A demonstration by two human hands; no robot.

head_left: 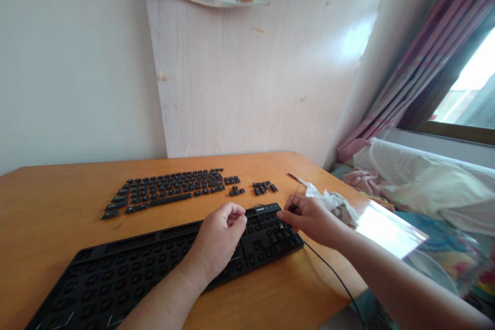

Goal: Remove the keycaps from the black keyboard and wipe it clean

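A black keyboard base (127,268) with its keycaps taken off lies across the near part of the wooden table (54,206). Behind it the removed black keycaps (170,191) are laid out in rows in keyboard order. My left hand (220,237) rests on the right part of the base with fingers curled; I cannot make out anything in them. My right hand (309,219) hovers over the base's right end, fingers pinched on a thin wire key puller (296,196). A black cable (332,273) runs off the table's near edge.
A crumpled white cloth (336,203) and a thin pen-like stick (297,178) lie at the table's right edge. A bed with bedding (417,180) stands right of the table under a curtained window. A pale wooden board (247,77) leans against the wall behind.
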